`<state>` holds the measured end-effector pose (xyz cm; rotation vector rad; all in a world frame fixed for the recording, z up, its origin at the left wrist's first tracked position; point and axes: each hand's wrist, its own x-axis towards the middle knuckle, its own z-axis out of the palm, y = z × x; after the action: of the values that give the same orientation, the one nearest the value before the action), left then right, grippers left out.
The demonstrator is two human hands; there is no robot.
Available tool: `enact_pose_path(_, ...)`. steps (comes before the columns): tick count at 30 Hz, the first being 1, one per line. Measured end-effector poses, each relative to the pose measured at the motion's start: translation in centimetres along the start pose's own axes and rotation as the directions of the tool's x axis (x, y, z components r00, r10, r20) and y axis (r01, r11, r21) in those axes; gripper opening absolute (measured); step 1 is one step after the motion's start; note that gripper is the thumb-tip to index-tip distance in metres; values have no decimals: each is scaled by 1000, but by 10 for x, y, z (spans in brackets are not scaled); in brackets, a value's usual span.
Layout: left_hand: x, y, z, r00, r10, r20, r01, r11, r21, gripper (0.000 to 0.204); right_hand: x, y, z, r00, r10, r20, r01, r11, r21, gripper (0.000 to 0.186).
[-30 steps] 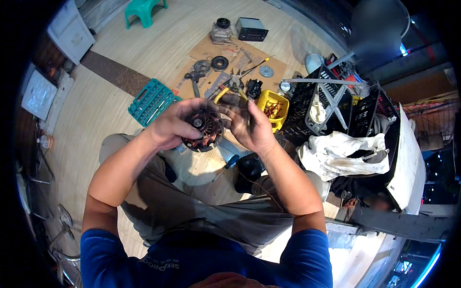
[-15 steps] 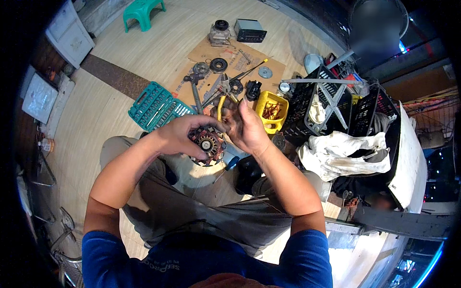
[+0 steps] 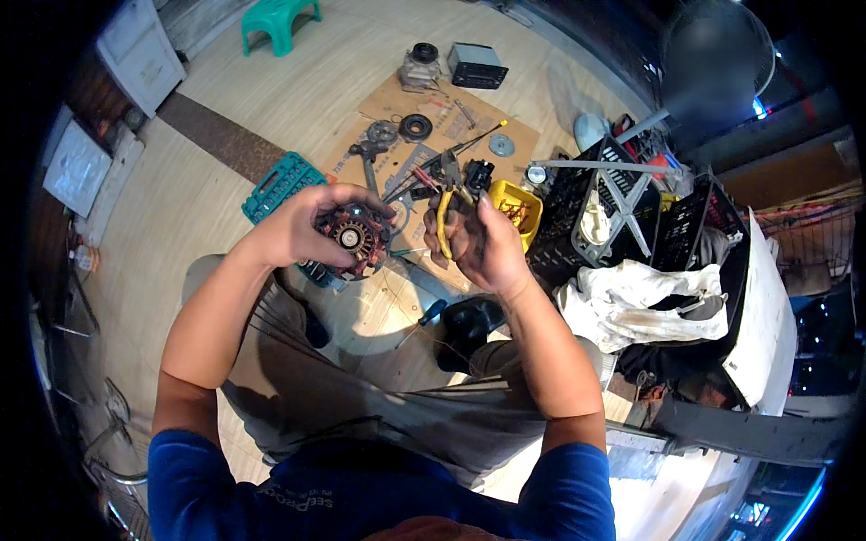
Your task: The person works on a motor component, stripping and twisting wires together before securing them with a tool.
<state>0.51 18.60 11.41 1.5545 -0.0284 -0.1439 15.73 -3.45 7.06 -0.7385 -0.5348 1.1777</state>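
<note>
My left hand is closed around a round motor armature, which has reddish-copper windings and a ring of metal bars about its centre. Its end face is turned up toward me. To the right, my right hand grips yellow-handled pliers, their metal jaws pointing away from me. A gap lies between the pliers and the armature. Beside my right hand stands a cut yellow container with copper-coloured scraps inside. A blue-handled screwdriver lies on the floor below the hands, near a thin loose wire.
Partly behind my left hand lies a green socket set case. Ahead, a cardboard sheet bears a hammer, a black ring and other parts. Black crates and a white cloth are at right; a green stool stands far left.
My hands have come apart. The left hand has moved left with the armature, while the right has shifted slightly right with the pliers, whose jaws and both handles now show more.
</note>
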Motion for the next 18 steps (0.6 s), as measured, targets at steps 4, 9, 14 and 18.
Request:
enact_pose_path(4,-1,0,-3,998,64,-17,-65,996,-65,66,1,5,1,998,19,-53,-21,999,-26,59)
enact_pose_path(9,-2,-11,2,992,126,-29,-129,972,-197,71,3,4,11,999,52,3,-53,995,89,53)
enact_pose_path(14,3,-27,5,991,74,109,-27,925,-378,73,7,15,9,984,21,-176,-11,998,58,35)
enact_pose_path(18,3,-26,4,995,59,85,-21,919,-394,72,9,23,3,961,-94,-259,11,952,-305,32)
